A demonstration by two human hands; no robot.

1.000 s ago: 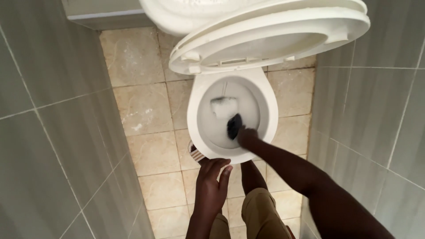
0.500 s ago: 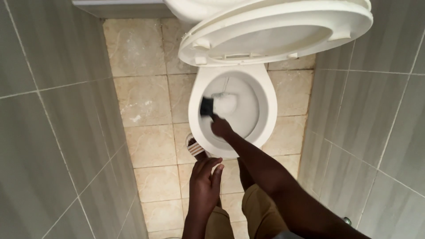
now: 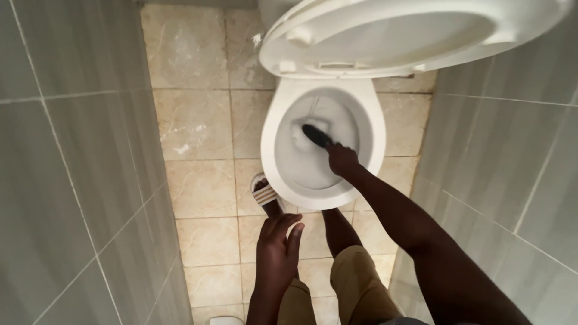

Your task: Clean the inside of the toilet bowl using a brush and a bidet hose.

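- My right hand (image 3: 342, 160) reaches down into the toilet bowl (image 3: 367, 129), its grip closed around a dark brush (image 3: 317, 136).
- The brush points up and left from my fist, its far end against the inner wall of the bowl near the pale, foamy patch (image 3: 301, 133) at the middle.
- My right forearm crosses the near right rim of the bowl.
- My left hand (image 3: 277, 245) hangs in front of me, below the bowl and well apart from it, fingers loosely curled and holding nothing.
- The seat and lid (image 3: 409, 36) are raised above the bowl, tilted toward the top of the view.
- My left foot in a striped sandal (image 3: 265, 192) stands on the floor just beside the bowl's near left edge; my other leg is under the front rim.
- The floor (image 3: 192, 126) is beige tile with a few pale smears.
- Grey tiled walls (image 3: 66, 168) close in on both sides.
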